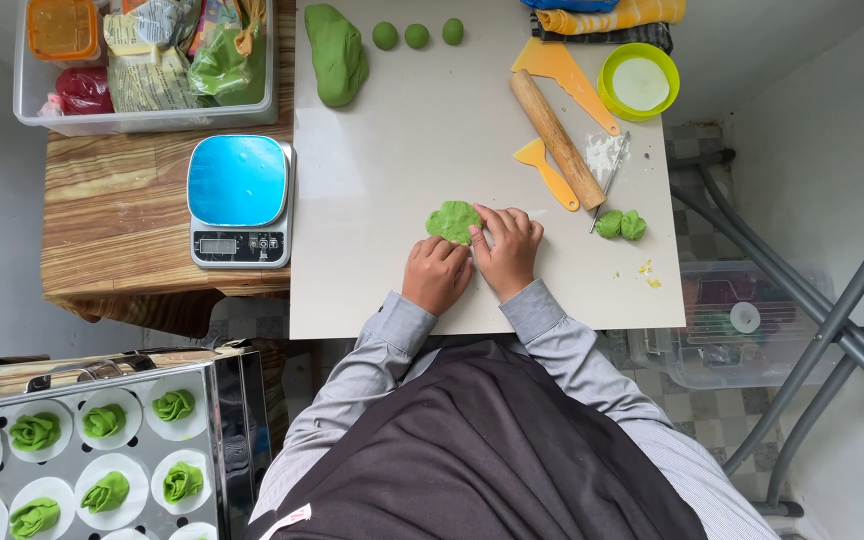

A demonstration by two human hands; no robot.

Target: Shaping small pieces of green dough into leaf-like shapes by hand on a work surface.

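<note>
A flattened piece of green dough lies on the pale work board. My right hand presses its fingertips on the dough's right edge. My left hand is curled just below the dough, with the fingers folded under; whether it touches the dough is hidden. Both sleeves are grey.
A big green dough lump and three small balls lie at the board's far edge. Rolling pin, yellow scrapers, a green-rimmed bowl and shaped dough sit right. Blue scale left; steamer tray with dumplings lower left.
</note>
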